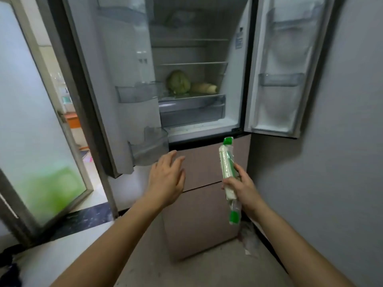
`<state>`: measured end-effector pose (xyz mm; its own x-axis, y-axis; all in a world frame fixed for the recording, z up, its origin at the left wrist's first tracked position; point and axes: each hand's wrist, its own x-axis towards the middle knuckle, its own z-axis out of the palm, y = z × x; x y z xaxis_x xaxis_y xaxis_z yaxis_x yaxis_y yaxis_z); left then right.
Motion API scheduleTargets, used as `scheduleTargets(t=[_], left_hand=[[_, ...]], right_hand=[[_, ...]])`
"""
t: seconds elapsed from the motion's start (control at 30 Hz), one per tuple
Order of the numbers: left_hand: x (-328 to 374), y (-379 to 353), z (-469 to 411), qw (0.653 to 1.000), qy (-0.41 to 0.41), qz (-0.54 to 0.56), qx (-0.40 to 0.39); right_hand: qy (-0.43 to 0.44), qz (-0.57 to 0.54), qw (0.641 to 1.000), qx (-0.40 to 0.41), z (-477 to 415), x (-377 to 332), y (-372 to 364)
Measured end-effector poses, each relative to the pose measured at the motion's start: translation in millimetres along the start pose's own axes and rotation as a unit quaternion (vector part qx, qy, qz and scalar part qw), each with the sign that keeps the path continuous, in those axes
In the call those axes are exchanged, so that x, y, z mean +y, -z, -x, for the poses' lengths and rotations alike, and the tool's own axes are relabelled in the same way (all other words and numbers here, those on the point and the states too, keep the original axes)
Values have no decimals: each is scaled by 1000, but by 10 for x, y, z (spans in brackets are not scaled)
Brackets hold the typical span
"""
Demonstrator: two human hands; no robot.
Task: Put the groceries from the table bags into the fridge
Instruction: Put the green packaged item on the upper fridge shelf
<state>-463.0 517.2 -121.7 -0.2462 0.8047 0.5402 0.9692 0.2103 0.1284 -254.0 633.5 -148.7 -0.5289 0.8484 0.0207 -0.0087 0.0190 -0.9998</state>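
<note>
The fridge (234,112) stands in front of me with both upper doors swung wide. On a lower shelf lie a green cabbage (178,82) and a pale long vegetable (205,88) beside it. My right hand (243,188) grips a long white packet with green ends (227,164), held upright in front of the brown lower drawers. My left hand (166,179) hovers empty with fingers spread, just below the left door's bottom bin.
The left door (116,79) carries clear bins (138,93); the right door (286,65) has one bin (280,79). Brown drawer fronts (199,220) sit below. A grey wall (342,162) is close on the right, a frosted glass door (31,121) on the left.
</note>
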Motion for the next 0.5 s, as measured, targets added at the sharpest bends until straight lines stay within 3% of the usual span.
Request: scheduleTargets(t=[0.2,0.5], left_hand=[[-161,-322,-1618,999,-10,29,33],[-264,-376,-3717,996,-10,-23,89]], right_hand=[[39,33,996,72,-1454,-616,179],[194,131,965,119,-3319,-1772,515]])
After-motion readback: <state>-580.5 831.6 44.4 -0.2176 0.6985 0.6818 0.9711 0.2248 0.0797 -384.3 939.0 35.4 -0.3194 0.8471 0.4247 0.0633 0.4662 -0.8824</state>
